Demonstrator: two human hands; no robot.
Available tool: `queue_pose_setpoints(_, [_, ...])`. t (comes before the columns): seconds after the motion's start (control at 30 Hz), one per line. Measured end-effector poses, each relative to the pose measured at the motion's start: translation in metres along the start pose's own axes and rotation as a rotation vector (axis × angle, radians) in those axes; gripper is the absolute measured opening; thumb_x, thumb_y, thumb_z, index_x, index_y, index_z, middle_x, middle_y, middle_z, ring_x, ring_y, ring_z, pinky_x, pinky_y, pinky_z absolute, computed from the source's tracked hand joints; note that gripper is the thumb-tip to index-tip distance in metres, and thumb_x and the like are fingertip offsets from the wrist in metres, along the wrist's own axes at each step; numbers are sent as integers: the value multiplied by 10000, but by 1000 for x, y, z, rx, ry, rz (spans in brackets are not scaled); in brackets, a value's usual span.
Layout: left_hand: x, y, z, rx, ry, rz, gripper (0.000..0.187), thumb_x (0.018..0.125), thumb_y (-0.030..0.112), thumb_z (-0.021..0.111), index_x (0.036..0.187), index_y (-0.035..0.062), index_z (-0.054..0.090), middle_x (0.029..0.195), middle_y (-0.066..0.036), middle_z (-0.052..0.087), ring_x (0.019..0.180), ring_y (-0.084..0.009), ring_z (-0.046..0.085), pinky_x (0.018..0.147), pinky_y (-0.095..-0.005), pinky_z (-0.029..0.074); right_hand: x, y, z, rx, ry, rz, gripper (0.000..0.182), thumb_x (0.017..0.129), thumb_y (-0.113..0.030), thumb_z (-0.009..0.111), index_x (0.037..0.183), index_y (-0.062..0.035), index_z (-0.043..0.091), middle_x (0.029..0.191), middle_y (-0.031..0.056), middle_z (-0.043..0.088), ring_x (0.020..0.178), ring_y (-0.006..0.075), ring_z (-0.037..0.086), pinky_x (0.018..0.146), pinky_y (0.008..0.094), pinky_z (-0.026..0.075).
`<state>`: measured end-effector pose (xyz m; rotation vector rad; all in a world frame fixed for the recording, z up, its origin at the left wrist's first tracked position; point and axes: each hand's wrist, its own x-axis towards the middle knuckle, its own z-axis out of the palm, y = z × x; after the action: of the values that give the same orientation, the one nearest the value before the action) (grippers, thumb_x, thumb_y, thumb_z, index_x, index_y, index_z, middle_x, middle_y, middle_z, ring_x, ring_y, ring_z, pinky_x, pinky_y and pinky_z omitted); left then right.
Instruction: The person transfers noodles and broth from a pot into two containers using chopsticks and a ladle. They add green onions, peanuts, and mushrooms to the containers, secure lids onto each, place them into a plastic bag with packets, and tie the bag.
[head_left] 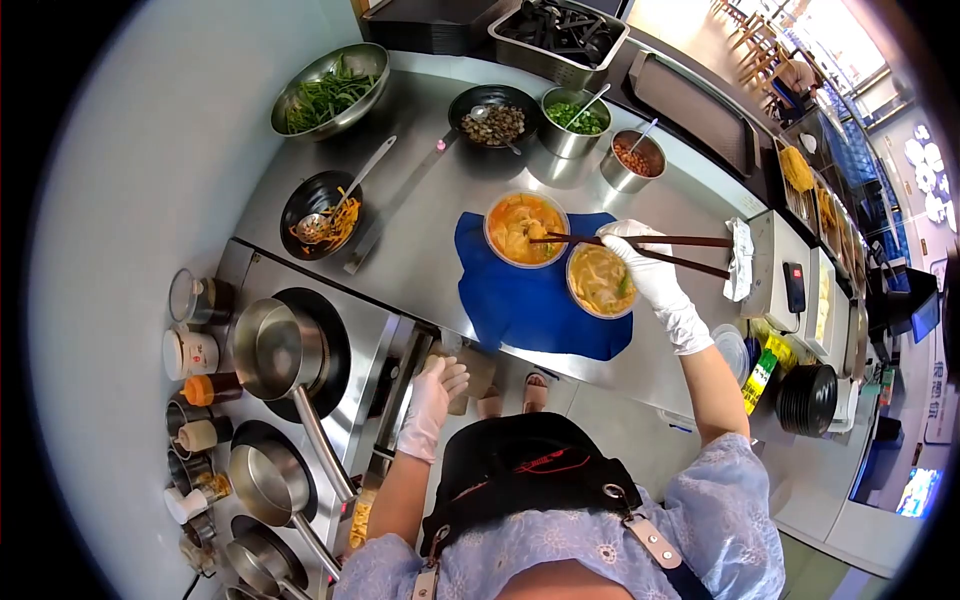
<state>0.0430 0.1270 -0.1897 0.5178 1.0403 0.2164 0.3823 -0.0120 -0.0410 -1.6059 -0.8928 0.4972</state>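
Note:
My right hand (643, 268), in a white glove, is closed around a pair of long brown chopsticks (690, 240). Their tips reach into a round tub of orange soup (520, 215). Just below that hand stands a second tub with paler, yellowish broth and greens (603, 285). Both tubs rest on a blue cloth (490, 310) at the counter's front edge. My left hand (436, 395), also gloved, hangs near the counter edge beside the stove, fingers loosely extended and holding nothing.
Along the steel counter stand a black bowl of orange shreds with a ladle (318, 215), a bowl of greens (330, 100), a bowl of brown pieces (495, 118), and pots of chopped green onion (575, 120) and red bits (636, 158). Saucepans (270, 350) occupy the stove at left.

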Motion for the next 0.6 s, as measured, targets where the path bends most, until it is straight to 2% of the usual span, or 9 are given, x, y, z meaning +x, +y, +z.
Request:
queue_pose_setpoints(0.07, [1, -1, 3, 6, -37, -2, 355, 958, 303, 484, 1119, -10, 535, 1010, -154, 616, 938, -262, 610, 823, -376, 505, 0, -3, -8, -138, 66, -34, 138, 862, -111, 653, 894, 23, 653, 871, 76, 653, 816, 140, 600, 777, 260, 479])
queue_pose_setpoints(0.13, [3, -2, 5, 5, -41, -6, 355, 959, 304, 482, 1115, -10, 538, 1003, -154, 619, 929, -263, 613, 815, -376, 506, -2, -5, -13, 55, 171, 116, 154, 882, -117, 631, 875, 36, 646, 845, 82, 652, 775, 150, 629, 724, 250, 511])
queue_pose_setpoints(0.2, [4, -2, 8, 6, -47, -9, 354, 960, 305, 480, 1112, -10, 540, 995, -153, 622, 920, -263, 616, 807, -377, 508, -4, -11, -16, 203, 271, 153, 123, 878, -92, 633, 849, 28, 638, 835, 80, 655, 766, 141, 634, 686, 237, 546])
queue_pose_setpoints(0.23, [4, -2, 10, 19, -41, -12, 354, 961, 305, 477, 1111, -10, 541, 992, -152, 623, 912, -262, 617, 805, -376, 509, -5, -13, -21, 204, 292, 169, 129, 887, -94, 620, 894, 35, 627, 845, 102, 656, 789, 167, 648, 710, 264, 567])
queue_pose_setpoints(0.33, [5, -2, 12, 46, -36, -25, 355, 964, 307, 473, 1112, -9, 542, 989, -148, 625, 902, -259, 620, 804, -376, 511, -4, -9, -27, 265, 343, 192, 140, 892, -103, 614, 904, 36, 623, 862, 111, 658, 794, 174, 653, 703, 266, 568])
queue_pose_setpoints(0.6, [7, -6, 14, 85, -77, -49, 359, 967, 314, 465, 1128, 2, 542, 1015, -140, 624, 937, -254, 619, 826, -372, 508, 6, -28, -21, 228, 307, 178, 138, 890, -103, 615, 920, 31, 628, 866, 89, 656, 802, 153, 644, 712, 253, 546])
